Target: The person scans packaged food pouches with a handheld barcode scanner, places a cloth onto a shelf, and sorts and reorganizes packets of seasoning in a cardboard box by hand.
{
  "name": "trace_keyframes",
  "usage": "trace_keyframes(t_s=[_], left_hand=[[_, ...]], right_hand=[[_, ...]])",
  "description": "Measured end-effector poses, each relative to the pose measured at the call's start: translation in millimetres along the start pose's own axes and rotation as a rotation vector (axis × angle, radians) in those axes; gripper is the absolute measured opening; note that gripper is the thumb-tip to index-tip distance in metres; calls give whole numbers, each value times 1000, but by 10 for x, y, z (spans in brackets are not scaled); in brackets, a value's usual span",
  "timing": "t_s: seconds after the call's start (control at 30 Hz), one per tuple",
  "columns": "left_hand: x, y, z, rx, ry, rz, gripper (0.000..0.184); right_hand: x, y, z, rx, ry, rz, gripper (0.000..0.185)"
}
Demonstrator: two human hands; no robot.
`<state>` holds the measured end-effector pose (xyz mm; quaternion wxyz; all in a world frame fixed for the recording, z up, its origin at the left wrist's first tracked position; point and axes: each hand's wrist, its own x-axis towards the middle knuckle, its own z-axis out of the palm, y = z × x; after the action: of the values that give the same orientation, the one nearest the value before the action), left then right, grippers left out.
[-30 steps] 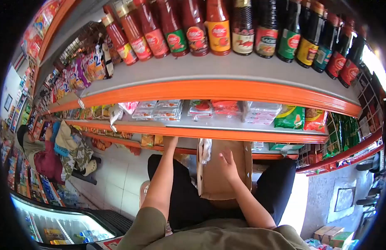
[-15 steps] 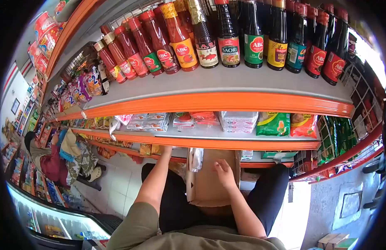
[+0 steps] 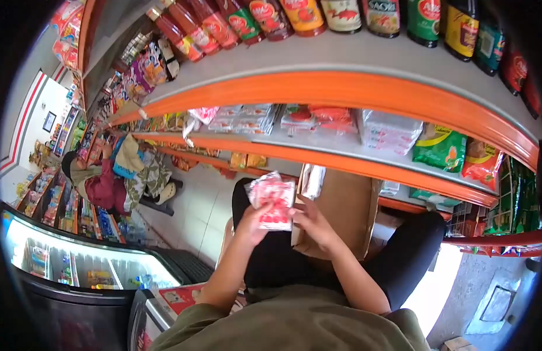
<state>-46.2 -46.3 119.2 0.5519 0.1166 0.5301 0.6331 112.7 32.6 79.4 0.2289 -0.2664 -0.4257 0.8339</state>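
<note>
My left hand [image 3: 256,223] is closed on a small stack of flat red-and-white sachets [image 3: 273,202], its thumb across their front. Close to the right edge of these sachets is my right hand [image 3: 315,225], fingers apart; whether its tips touch the plastic I cannot tell. An open cardboard box [image 3: 348,207] rests between my legs, with a few white packets [image 3: 313,180] standing inside at its far left corner.
Sauce bottles [image 3: 306,16] line the upper shelf [image 3: 317,82]. Flat packs [image 3: 391,130] and a green bag [image 3: 440,149] fill part of the shelf below. At left a person [image 3: 110,181] sits by other racks, beyond a lit glass-topped cooler [image 3: 78,257].
My left hand has come back from the lower shelf and now holds sachets before me. My right hand has moved left toward them. The view has tilted down and turned.
</note>
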Motion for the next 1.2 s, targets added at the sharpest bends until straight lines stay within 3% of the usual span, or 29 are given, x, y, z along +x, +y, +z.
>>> trace_keyframes(t_s=[0.03,0.1,0.23,0.3,0.37,0.4,0.43,0.5,0.57,0.63,0.67,0.73,0.77,0.83,0.9,0.97,1.03,1.1,1.17,1.2], left_hand=[[-15,-176,-87,50,-16,-51,37],[-139,-241,127,-110,8,-165,34],[-167,-233,162,-86,-101,-196,38],[-104,-275,104,-60,-85,-177,38],[-68,-266,85,-231,-70,-183,35],[-65,-221,99,-291,-88,-183,35],[-78,-155,134,-352,-108,-182,36],[-60,-79,125,-430,-174,-159,42],[-58,-16,218,-348,-206,-56,47],[-30,-17,299,-328,-268,-44,51],[10,-85,280,-368,-243,-37,50],[52,-199,329,-385,-270,-13,45],[46,-271,371,-309,-267,-5,40],[2,-423,475,-325,-246,-76,38],[-33,-522,542,-358,-200,-213,37],[0,-530,499,-435,-251,-195,39],[35,-564,457,-478,-231,-204,40],[7,-634,380,-528,-203,-209,41],[-26,-622,385,-569,-286,-197,44],[-43,-600,502,-456,-180,-93,49]], right_hand=[[-4,98,59,-154,-62,-96,70],[-55,167,123,-396,128,-219,64],[-64,-89,-144,-358,85,-44,50],[-71,-221,-304,-292,148,106,31],[1,-158,-590,-364,211,-33,31],[-5,-133,-751,-622,309,-201,36],[-61,-186,-830,-623,320,-200,36],[-176,-328,-924,-1192,149,8,33],[-242,-187,-940,-1214,62,56,39],[-158,50,-825,-1231,262,-280,45],[-87,-70,-632,-1200,399,-191,48],[-83,-363,-271,-864,545,-595,46],[-115,-414,-161,-763,520,-637,52],[-101,-223,-60,-1116,261,-589,64],[-134,-174,-96,-1055,230,-508,68],[-172,-252,-152,-990,200,-432,72],[-305,-502,-190,-1036,323,-591,73],[-319,-455,-72,-1071,342,-606,76],[-228,-176,4,-1385,-3,-394,80],[-212,-71,-12,-1476,89,-509,83]])
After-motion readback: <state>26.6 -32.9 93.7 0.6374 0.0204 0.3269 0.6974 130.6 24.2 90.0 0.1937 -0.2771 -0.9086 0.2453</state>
